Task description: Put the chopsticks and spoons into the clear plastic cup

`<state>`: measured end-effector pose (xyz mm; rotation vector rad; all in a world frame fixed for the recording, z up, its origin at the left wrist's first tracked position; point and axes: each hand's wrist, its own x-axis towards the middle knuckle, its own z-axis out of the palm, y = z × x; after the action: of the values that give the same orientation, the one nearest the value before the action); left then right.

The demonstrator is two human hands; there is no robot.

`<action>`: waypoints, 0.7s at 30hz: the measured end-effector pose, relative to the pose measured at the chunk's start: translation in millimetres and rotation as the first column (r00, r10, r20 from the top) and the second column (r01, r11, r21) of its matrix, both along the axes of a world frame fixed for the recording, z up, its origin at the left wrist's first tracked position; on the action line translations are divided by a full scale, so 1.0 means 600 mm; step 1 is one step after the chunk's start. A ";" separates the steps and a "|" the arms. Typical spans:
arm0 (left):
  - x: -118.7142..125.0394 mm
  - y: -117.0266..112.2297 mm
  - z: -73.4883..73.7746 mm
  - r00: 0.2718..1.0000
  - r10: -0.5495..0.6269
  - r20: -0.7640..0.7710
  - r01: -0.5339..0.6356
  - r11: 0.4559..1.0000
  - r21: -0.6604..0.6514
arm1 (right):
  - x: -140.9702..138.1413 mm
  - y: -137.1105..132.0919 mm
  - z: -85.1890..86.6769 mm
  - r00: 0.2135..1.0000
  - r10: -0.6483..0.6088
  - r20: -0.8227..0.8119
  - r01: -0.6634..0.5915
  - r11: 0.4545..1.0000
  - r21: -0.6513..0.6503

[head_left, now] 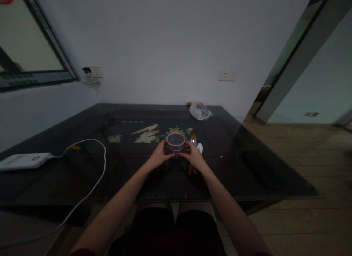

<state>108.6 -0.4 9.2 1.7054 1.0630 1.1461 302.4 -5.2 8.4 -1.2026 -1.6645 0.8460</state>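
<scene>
A clear plastic cup (176, 142) stands upright on the dark glass table (82, 175), and both my hands clasp it. My left hand (158, 156) curls round its left side. Its right side is gripped by my right hand (194, 156). Just right of the cup lie some orange sticks (193, 139) and a small white round piece (200, 148); part of the sticks runs under my right hand.
A white power bank (23, 161) with a white cable (96, 175) lies at the table's left. A crumpled clear plastic bag (200, 111) sits at the far edge by the wall. A dark flat object (258, 168) rests on the right. Wooden floor lies to the right.
</scene>
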 end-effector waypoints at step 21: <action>-0.009 -0.028 0.060 0.969 0.248 0.017 -0.236 0.899 0.369 | 0.018 -0.003 0.028 0.993 -0.047 -0.109 0.050 0.998 0.024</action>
<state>103.5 -16.9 45.1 1.9186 1.1576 1.5642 313.3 -6.9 25.3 -1.1540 -1.5483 0.8415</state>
